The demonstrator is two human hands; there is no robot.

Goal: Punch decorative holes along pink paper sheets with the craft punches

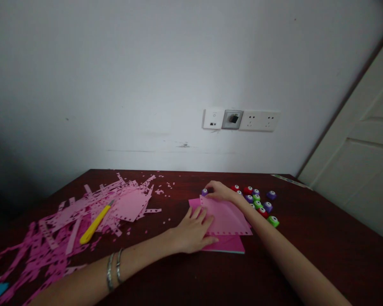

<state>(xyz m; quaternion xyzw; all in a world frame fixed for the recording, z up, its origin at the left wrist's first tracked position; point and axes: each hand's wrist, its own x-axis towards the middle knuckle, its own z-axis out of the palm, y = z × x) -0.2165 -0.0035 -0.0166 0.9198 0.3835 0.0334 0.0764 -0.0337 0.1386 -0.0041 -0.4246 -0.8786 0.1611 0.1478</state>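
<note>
My left hand (194,229) lies with fingers spread on the left edge of a light pink sheet of paper (226,219), which has a row of punched holes along its near edge. Beneath it is a stack of darker pink paper (226,244). At the far edge of the sheet, my right hand (219,191) has its fingers curled round a small purple craft punch (204,192), which sits at the sheet's far left corner. Part of that punch is hidden by the fingers.
Several red, green and purple punches (258,204) stand to the right, beside my right forearm. On the left lies a heap of punched pink strips and scraps (60,238), with a yellow craft knife (95,223) on top. A white wall with sockets (259,121) rises behind the dark table (178,280).
</note>
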